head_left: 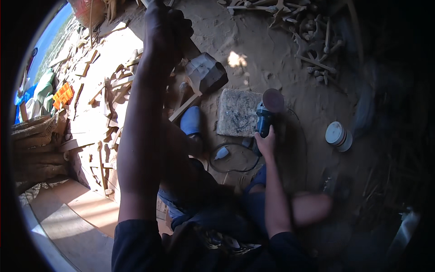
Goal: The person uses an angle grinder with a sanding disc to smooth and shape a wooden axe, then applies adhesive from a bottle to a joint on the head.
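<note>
Free sand [267, 68] between stone block [235, 113] and pale heap [317, 64], grinder [264, 120] in the way

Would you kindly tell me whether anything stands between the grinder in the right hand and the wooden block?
Nothing visible does: the right hand grips the grinder, and between its disc and the wooden block only sandy ground and the edge of the slab show beneath.

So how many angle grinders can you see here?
1: the angle grinder in your right hand, by the right edge of the pale rectangular block. The dark area on the far right could hide others.
</note>
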A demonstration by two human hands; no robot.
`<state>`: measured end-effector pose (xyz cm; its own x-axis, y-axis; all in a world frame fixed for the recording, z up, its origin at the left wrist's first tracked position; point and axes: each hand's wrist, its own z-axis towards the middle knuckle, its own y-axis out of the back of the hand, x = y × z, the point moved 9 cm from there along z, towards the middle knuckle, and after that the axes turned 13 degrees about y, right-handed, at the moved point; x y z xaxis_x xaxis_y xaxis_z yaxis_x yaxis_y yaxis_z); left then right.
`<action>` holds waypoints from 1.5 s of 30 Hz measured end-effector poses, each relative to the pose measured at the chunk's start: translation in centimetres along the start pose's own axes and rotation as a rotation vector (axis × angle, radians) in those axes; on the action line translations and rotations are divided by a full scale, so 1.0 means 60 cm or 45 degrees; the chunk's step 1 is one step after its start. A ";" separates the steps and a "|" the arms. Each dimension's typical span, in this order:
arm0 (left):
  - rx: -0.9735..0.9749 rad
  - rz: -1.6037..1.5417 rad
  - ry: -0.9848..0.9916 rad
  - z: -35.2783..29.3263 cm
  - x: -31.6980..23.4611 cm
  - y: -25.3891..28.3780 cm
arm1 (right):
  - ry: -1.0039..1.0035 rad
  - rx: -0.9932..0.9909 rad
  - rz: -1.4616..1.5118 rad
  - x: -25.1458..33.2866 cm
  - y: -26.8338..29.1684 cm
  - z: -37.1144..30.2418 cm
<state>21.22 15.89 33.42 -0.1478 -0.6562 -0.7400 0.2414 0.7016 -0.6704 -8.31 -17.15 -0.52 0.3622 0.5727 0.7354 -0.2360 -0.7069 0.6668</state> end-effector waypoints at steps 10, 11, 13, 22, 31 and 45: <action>-0.106 -0.195 0.289 -0.027 0.024 -0.088 | 0.449 0.273 -0.050 0.124 -0.135 -0.095; -0.164 -0.193 0.328 -0.028 0.024 -0.084 | 0.418 0.385 -0.061 0.120 -0.186 -0.103; -0.118 -0.144 0.452 -0.017 0.052 -0.105 | 0.382 0.464 -0.084 0.079 -0.257 -0.112; -0.270 0.136 0.470 -0.004 0.085 -0.128 | 0.007 0.512 -0.505 -0.136 -0.472 -0.081; -0.069 -0.137 0.635 -0.015 0.088 -0.185 | 0.156 0.715 -0.577 -0.104 -0.436 -0.102; -0.373 0.339 0.387 0.005 0.102 -0.153 | 0.700 -0.468 0.419 0.435 0.184 -0.094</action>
<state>18.39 5.36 35.04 -0.4009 -0.3633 -0.8410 0.0360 0.9110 -0.4108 -6.53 -7.66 26.74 -0.2605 0.5486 0.7945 -0.5767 -0.7484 0.3277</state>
